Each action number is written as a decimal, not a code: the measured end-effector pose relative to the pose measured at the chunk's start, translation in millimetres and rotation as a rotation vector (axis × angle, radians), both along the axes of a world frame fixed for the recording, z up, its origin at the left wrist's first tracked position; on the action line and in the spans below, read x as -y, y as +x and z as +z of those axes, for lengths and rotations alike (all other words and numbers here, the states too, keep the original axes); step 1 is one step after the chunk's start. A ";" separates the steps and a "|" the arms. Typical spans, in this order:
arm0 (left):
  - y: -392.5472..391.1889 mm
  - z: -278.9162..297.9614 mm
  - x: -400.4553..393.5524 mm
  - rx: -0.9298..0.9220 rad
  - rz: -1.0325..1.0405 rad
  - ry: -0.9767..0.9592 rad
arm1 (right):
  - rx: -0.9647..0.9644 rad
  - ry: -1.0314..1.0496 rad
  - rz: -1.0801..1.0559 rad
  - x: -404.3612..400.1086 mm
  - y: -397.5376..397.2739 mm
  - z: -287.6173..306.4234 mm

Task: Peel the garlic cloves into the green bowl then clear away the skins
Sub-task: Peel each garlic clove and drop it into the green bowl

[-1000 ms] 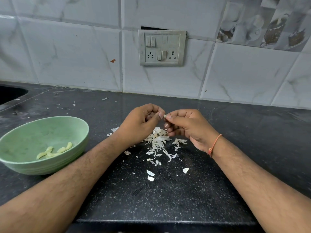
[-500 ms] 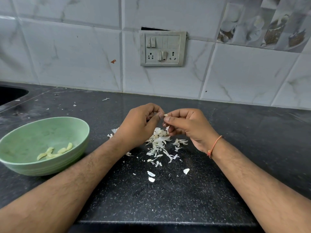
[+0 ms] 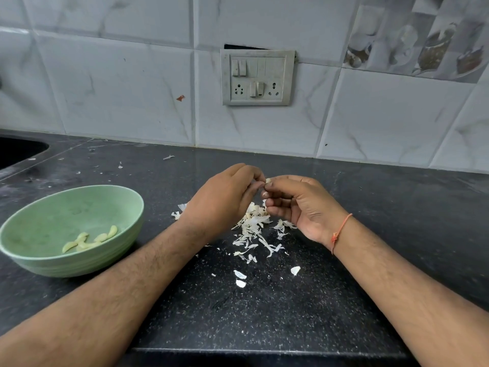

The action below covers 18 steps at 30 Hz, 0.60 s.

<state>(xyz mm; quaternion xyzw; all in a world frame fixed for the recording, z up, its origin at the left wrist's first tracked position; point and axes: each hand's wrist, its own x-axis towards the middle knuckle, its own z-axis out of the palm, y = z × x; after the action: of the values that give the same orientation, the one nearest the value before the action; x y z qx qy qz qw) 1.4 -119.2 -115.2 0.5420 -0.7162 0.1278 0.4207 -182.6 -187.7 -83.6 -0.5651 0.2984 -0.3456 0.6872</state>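
Both hands meet above the dark countertop, a little over the pile of white garlic skins [image 3: 254,229]. My left hand [image 3: 225,197] and my right hand [image 3: 296,202] pinch one small garlic clove [image 3: 267,180] between their fingertips; only its pale tip shows. The green bowl [image 3: 37,256] stands at the left, apart from the hands, with several peeled yellowish cloves [image 3: 87,241] lying in its bottom. A few loose skin flakes [image 3: 240,278] lie nearer to me on the counter.
The black speckled countertop [image 3: 264,313] ends at a front edge close to me. A dark sink [image 3: 16,152] sits at the far left. Behind is a tiled wall with a switch and socket plate [image 3: 258,78]. Small skin scraps [image 3: 168,157] dot the counter near the wall.
The hands have stayed in place over the pile; only the fingertips have shifted slightly on the clove.
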 end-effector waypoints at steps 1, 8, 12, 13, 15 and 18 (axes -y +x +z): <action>-0.5 0.2 0.0 0.002 0.001 0.001 | -0.001 0.010 -0.005 -0.6 0.5 -0.1; -1.6 0.9 -1.2 0.002 0.027 0.001 | -0.017 -0.033 -0.002 -2.8 -1.2 2.2; -1.4 1.9 -2.1 0.023 0.019 0.032 | -0.033 -0.041 0.004 -1.5 -1.3 2.0; -1.2 2.2 -2.5 0.025 0.015 0.031 | -0.036 -0.040 0.007 -1.5 -1.6 2.1; -0.4 2.5 -2.3 0.024 0.012 0.031 | -0.035 -0.035 0.011 -1.5 -2.3 2.3; -0.3 2.5 -2.0 0.028 0.009 0.038 | -0.031 -0.030 0.016 -1.7 -3.0 3.3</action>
<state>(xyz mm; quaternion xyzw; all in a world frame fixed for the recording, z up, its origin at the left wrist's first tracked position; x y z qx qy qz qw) 1.1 -117.2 -112.7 0.5514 -0.7217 0.1236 0.3998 -185.6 -185.9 -80.2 -0.5829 0.2991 -0.3358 0.6767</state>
